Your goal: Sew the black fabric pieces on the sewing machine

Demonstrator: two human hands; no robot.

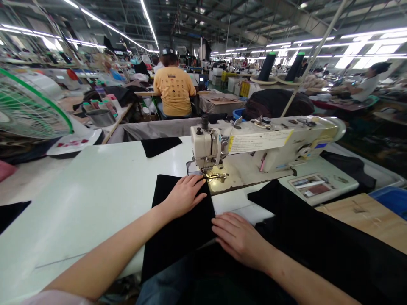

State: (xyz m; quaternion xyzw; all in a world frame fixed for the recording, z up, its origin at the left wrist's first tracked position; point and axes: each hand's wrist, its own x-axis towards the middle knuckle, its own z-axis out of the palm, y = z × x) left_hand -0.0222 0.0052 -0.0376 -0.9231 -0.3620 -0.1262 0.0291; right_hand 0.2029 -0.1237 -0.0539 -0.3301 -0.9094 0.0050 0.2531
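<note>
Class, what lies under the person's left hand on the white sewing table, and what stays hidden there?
The left hand rests on a flat black fabric panel lying on the white sewing table. The palm covers that patch of fabric, so any layers beneath it cannot be seen.

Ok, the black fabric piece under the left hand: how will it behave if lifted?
The black fabric piece looks floppy: it lies flat under the left hand. Probably light. It may slide on the smooth white table when pushed.

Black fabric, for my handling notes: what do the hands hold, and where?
The black fabric is pressed flat, not gripped: left hand near its top edge, right hand at its right edge.
</note>
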